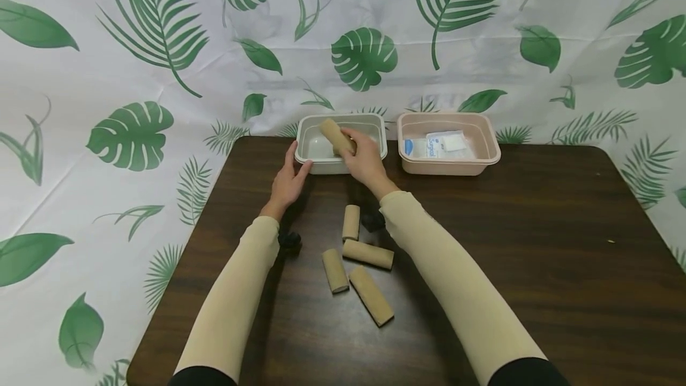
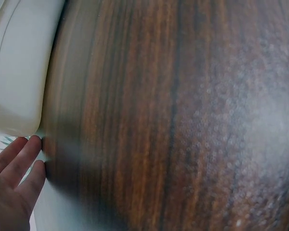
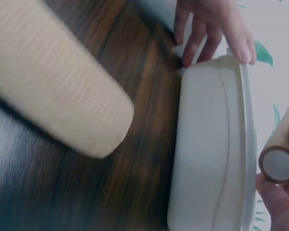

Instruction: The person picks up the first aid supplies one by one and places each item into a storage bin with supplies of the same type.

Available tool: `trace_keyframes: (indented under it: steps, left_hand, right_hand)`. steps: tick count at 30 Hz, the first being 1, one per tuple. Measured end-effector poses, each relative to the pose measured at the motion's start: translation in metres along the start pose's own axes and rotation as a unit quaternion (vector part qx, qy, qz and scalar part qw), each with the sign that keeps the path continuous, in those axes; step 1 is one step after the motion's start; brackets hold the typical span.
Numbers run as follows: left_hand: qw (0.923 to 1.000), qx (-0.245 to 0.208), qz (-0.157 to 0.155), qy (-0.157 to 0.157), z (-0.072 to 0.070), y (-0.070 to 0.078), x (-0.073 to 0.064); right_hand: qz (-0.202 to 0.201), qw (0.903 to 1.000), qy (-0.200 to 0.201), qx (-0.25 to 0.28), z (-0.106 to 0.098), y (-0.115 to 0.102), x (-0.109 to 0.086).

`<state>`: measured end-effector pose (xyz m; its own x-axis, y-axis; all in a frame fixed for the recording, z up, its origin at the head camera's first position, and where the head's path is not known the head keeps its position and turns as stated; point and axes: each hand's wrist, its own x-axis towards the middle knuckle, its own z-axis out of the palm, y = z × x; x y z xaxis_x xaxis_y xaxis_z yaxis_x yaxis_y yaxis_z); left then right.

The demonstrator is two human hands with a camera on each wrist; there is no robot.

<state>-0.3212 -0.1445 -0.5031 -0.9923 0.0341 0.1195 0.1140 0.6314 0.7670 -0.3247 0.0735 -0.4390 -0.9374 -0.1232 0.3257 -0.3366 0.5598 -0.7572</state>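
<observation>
My right hand (image 1: 365, 156) grips a cardboard tube (image 1: 336, 136) above the white plastic bin (image 1: 328, 167) at the back of the table. The round hollow end of that tube shows in the right wrist view, level with the bin's rim. At the bin's left front corner, my left hand (image 1: 289, 182) rests with its thumb along the rim and its fingers fairly straight against the end wall. Several more cardboard tubes lie on the table between my forearms, among them an upper tube (image 1: 351, 222), a sideways tube (image 1: 368, 254), a short tube (image 1: 335, 271) and a front tube (image 1: 371, 295).
A pink bin (image 1: 445, 167) stands right of the white one, holding a blue-and-white packet (image 1: 447, 145) marked "Surgical". Dark wood table (image 1: 530, 243) extends to the right. Behind the bins hangs a white cloth with green leaves (image 1: 364, 58).
</observation>
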Motion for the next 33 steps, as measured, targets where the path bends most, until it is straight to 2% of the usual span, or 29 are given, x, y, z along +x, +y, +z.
trace_keyframes:
  steps: [4,6,8,12,16,21,26,30,33]
  left_hand:
    - [1.0,0.002,-0.001,-0.002,0.002,0.0,-0.001]
    - [1.0,0.0,0.002,-0.002,0.002,0.001,-0.001]
    - [1.0,-0.001,0.006,-0.001,0.003,0.002,0.0]
    - [0.9999,-0.004,0.014,-0.001,0.003,0.003,0.0]
    - [0.9999,-0.005,0.009,-0.002,0.003,0.003,0.0]
    - [1.0,0.0,-0.001,-0.006,0.003,0.003,-0.001]
    - [1.0,0.002,-0.003,-0.005,0.002,0.002,0.0]
    - [1.0,0.004,-0.006,0.0,0.001,0.002,-0.001]
    - [1.0,0.006,-0.003,0.001,0.001,0.002,-0.001]
  right_hand:
    - [0.058,0.9972,0.016,0.045,0.005,-0.004,0.004]
    - [0.084,0.9941,0.001,0.069,0.006,-0.006,0.006]
    - [0.093,0.9928,-0.03,0.069,0.007,-0.008,0.006]
    - [0.044,0.9951,-0.089,-0.001,0.008,-0.007,0.003]
    - [-0.016,0.9947,-0.092,-0.044,0.007,-0.004,-0.002]
    - [-0.037,0.9928,-0.095,-0.063,0.004,0.001,-0.01]
    - [-0.05,0.9935,-0.088,-0.052,-0.002,0.004,-0.021]
    - [-0.074,0.9911,-0.104,-0.035,-0.008,0.002,-0.036]
    - [-0.057,0.9899,-0.127,0.026,-0.015,0.0,-0.051]
